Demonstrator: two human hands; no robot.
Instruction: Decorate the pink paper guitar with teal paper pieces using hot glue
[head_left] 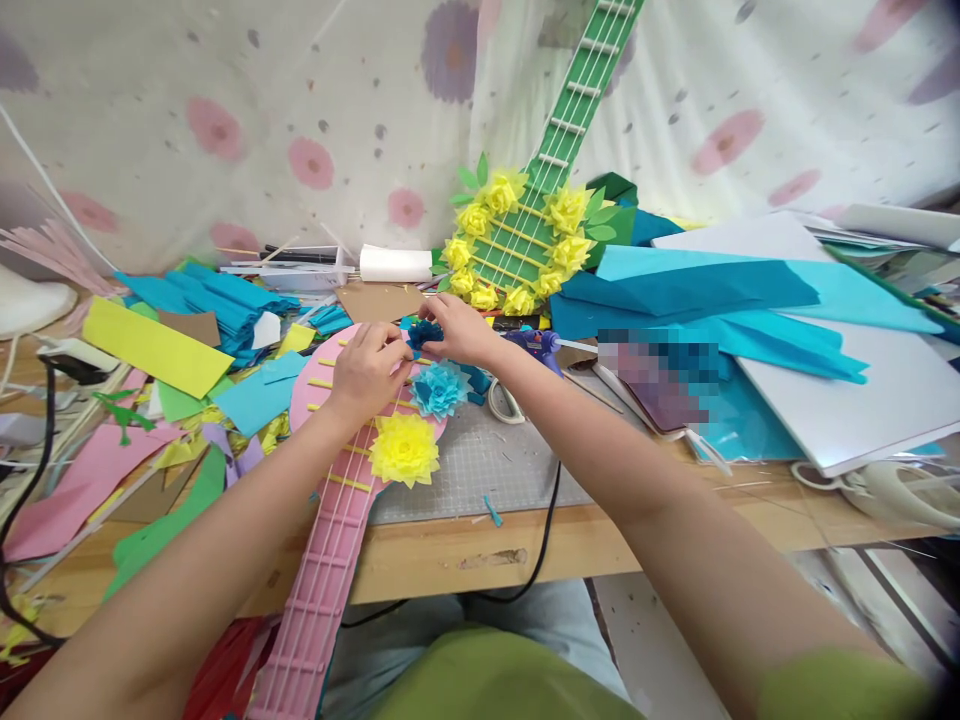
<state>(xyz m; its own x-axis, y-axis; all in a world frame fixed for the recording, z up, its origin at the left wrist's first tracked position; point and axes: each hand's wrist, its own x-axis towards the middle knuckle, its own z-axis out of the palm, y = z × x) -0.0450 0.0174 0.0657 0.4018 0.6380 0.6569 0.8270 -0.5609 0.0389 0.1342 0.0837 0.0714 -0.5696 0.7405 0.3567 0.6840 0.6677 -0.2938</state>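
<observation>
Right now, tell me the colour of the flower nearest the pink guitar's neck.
The flower is yellow, seen best in the head view.

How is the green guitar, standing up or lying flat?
Standing up, tilted a bit. The green guitar has its neck pointing up by the curtain, with its yellow flowers down low.

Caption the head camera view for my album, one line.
Both hands pinch a dark blue paper flower over a pink paper guitar, beside light blue and yellow blooms.
</observation>
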